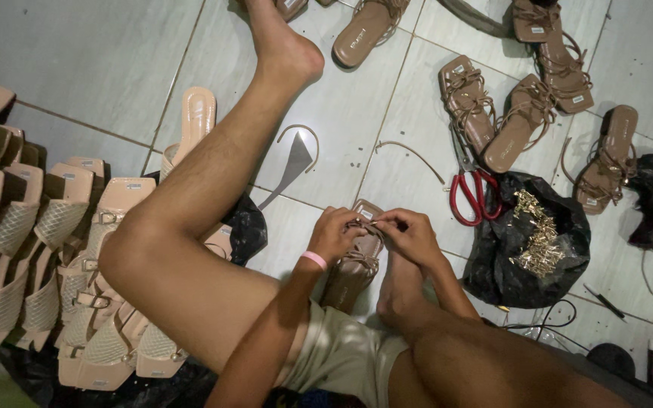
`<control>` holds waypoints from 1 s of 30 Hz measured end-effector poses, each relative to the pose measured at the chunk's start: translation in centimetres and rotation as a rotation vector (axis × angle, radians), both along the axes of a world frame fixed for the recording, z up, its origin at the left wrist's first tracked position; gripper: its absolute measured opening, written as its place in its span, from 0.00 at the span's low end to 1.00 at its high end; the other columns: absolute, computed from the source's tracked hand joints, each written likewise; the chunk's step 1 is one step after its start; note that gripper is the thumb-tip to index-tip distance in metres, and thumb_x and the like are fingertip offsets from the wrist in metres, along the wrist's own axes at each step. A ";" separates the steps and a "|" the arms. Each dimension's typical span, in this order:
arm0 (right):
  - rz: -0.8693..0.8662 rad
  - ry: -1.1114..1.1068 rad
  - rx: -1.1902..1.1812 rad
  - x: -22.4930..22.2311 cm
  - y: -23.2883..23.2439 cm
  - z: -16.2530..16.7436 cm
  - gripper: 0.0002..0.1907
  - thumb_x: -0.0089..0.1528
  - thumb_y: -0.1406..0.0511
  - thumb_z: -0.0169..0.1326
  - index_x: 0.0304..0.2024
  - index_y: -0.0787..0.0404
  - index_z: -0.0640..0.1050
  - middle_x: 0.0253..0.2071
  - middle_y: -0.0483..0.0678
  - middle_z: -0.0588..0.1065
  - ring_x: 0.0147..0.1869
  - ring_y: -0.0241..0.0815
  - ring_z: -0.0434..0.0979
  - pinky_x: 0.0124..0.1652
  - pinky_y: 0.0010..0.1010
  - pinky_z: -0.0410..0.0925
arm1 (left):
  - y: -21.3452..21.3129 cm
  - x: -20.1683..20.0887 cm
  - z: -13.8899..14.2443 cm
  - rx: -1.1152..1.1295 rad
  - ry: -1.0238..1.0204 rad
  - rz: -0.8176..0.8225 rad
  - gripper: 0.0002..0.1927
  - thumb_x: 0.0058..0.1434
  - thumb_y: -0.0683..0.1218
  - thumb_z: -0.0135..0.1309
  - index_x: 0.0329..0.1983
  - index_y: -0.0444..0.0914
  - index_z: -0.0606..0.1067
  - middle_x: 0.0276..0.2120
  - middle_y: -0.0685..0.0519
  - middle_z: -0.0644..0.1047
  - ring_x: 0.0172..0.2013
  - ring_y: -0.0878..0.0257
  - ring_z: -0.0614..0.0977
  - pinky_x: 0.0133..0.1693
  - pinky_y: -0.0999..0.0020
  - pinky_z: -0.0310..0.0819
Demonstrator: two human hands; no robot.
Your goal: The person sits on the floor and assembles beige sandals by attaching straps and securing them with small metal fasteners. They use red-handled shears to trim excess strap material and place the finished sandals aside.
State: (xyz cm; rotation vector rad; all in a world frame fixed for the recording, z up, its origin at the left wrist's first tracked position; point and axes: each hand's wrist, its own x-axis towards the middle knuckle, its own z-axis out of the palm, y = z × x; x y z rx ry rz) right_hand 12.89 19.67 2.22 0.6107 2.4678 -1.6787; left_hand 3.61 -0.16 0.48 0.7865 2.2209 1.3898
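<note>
sandal (353, 261) on floor between both hands, left hand (334, 234) and right hand (411, 236) touching it, scissors (471, 193) right of hands, bag of buckles (532, 238) beside scissors, stacked sandals (47, 264) far left, strappy sandals (527, 113) beyond scissors

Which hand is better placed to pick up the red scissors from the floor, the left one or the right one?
Probably the right hand. The red scissors lie on the tiles just beyond it, on its side. The left hand, with the pink wristband, would have to cross over the brown sandal that both hands grip.
</note>
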 end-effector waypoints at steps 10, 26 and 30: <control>0.039 0.019 0.056 -0.6 -0.4 0.7 0.07 0.62 0.67 0.61 0.41 0.64 0.84 0.33 0.46 0.82 0.35 0.33 0.78 0.38 0.26 0.71 | 0.4 0.6 -1.9 0.029 0.025 0.012 0.11 0.52 0.44 0.66 0.38 0.40 0.83 0.31 0.50 0.80 0.37 0.50 0.75 0.44 0.58 0.71; 0.140 0.009 -0.013 -0.4 1.3 1.5 0.09 0.62 0.66 0.60 0.42 0.64 0.83 0.33 0.46 0.82 0.36 0.31 0.76 0.38 0.26 0.71 | 0.7 0.9 0.4 0.110 -0.076 -0.024 0.12 0.54 0.43 0.63 0.42 0.40 0.80 0.39 0.50 0.80 0.45 0.49 0.74 0.51 0.59 0.69; 0.162 -0.012 0.070 -0.6 0.9 2.0 0.09 0.61 0.66 0.60 0.42 0.63 0.82 0.31 0.46 0.80 0.34 0.33 0.75 0.37 0.26 0.70 | 1.2 1.4 0.4 0.096 0.049 0.024 0.09 0.53 0.42 0.62 0.38 0.39 0.79 0.38 0.49 0.78 0.43 0.48 0.74 0.49 0.57 0.68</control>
